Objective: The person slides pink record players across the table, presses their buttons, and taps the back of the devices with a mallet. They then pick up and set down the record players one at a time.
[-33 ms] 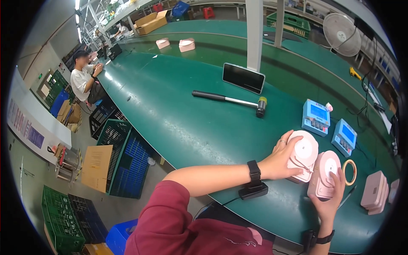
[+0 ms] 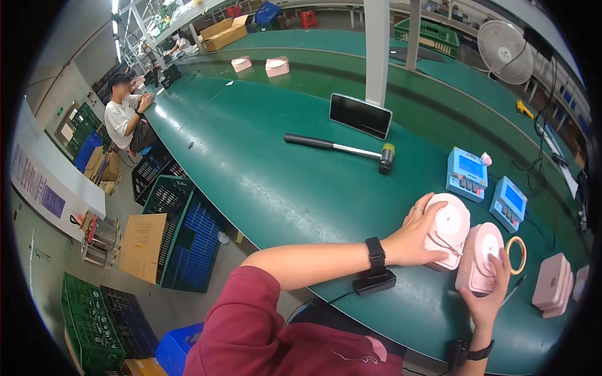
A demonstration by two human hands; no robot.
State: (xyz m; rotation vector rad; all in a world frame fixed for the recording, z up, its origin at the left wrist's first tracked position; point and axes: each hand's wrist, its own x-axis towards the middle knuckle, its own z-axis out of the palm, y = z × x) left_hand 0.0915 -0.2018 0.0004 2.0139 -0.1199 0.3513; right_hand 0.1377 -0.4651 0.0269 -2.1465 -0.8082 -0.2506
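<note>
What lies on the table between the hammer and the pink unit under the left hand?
Nothing: the head view shows bare green table between hammer and pink unit.

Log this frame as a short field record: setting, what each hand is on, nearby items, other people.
setting: long green workbench in a workshop
left hand: wrapped around the side of a pink round device standing on the bench
right hand: gripping a second pink round device from below
nearby: tape ring, two blue meters, mallet, dark tablet, stack of pink housings
floor: green and blue crates, cardboard
other people: one person seated at the far end of the bench
</note>
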